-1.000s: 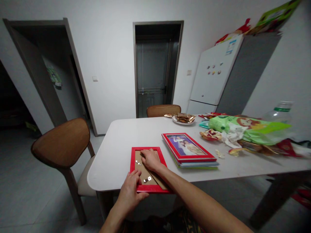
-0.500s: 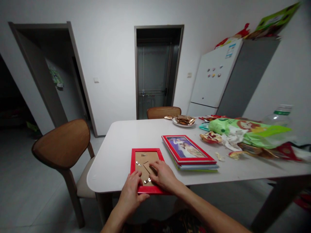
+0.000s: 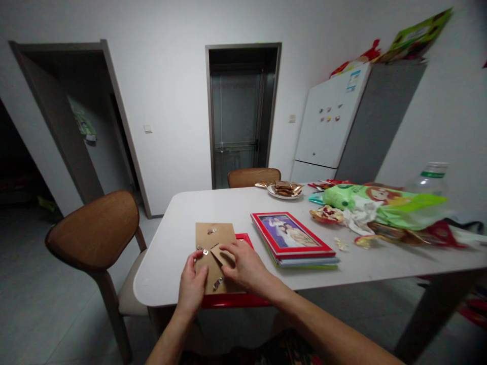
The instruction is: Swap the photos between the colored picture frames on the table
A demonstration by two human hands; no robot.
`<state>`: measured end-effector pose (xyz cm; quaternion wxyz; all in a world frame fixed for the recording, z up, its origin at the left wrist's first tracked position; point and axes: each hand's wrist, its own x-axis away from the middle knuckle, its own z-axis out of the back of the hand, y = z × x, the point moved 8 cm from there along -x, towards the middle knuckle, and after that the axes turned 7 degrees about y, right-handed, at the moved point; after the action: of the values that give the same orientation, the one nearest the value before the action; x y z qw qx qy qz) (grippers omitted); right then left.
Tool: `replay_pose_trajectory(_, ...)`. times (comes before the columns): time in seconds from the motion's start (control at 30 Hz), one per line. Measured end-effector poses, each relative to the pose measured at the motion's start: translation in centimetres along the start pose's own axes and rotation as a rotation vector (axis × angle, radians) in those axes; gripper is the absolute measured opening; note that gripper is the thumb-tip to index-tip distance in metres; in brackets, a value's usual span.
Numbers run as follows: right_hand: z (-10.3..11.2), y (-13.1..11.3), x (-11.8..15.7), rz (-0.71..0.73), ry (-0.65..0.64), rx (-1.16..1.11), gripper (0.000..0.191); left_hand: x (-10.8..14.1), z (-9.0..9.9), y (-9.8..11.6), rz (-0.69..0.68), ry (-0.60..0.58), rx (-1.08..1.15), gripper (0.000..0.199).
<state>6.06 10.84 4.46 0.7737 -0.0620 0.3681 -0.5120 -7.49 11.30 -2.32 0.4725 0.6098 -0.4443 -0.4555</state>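
Note:
A brown backing board (image 3: 216,232) with small metal clips is raised over a red picture frame (image 3: 234,301) at the table's front edge. My left hand (image 3: 193,284) grips the board's left edge, thumb on its face and fingers round the side. A small flap stands out from the middle of the board, and my right hand (image 3: 241,263) pinches it. The board hides most of the frame under it. Just to the right lies a stack of frames, topped by a red frame (image 3: 292,253) with a picture of people in it.
On the white table (image 3: 205,203) are a plate of wrapped snacks (image 3: 285,191), an opened pomegranate (image 3: 327,214), a green bag (image 3: 399,208), crumpled tissue and a clear bottle (image 3: 429,180). Wooden chairs stand at the left (image 3: 95,228) and the far side (image 3: 254,177).
The backing board has come out of the red frame and moved up and left. My left hand has gone from the frame's edge to the board; my right hand now holds the flap.

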Motion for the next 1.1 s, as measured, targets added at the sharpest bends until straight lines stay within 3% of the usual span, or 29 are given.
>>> replay_pose_trajectory(0.07,0.2,-0.6,0.0,0.017,0.004,-0.053,0.036,-0.5,1.4,-0.1,0.098,0.032,0.123,0.044)
replay_pose_trajectory(0.13,0.3,0.2,0.2,-0.005,0.012,-0.057,0.035,-0.9,3.6,-0.1,0.157,0.074,0.143,0.046)
replay_pose_trajectory(0.27,0.4,5.2,1.5,-0.144,-0.009,0.108,0.034,-1.6,8.9,-0.3,0.186,0.177,0.024,0.04)
replay_pose_trajectory(0.37,-0.1,8.8,2.9,-0.257,-0.084,0.248,0.034,-2.1,11.5,-0.7,0.196,0.205,-0.076,0.036)
replay_pose_trajectory(0.47,-0.7,10.3,3.7,-0.326,-0.151,0.339,0.037,-2.7,12.4,-1.2,0.201,0.173,-0.167,0.038)
replay_pose_trajectory(0.57,-0.9,10.3,3.7,-0.333,-0.164,0.366,0.04,-3.2,12.7,-1.4,0.164,0.138,-0.332,0.039)
replay_pose_trajectory(0.7,-0.9,10.0,3.2,-0.336,-0.142,0.357,0.041,-3.4,13.0,-0.5,-0.027,0.167,-0.746,0.035)
replay_pose_trajectory(0.8,-0.5,10.5,3.0,-0.384,-0.067,0.259,0.047,-3.0,12.4,0.7,-0.199,0.219,-0.972,0.034)
replay_pose_trajectory(0.9,-0.4,11.1,3.3,-0.529,-0.004,-0.073,0.058,-1.9,9.8,1.7,-0.328,0.216,-0.98,0.035)
replay_pose_trajectory(1.0,-1.1,10.2,3.8,-0.684,-0.014,-0.591,0.069,0.1,5.2,1.9,-0.375,0.112,-0.829,0.037)
replay_pose_trajectory(1.1,-0.8,8.2,3.7,-0.729,-0.017,-0.909,0.079,2.4,-0.6,1.9,-0.428,-0.056,-0.712,0.042)
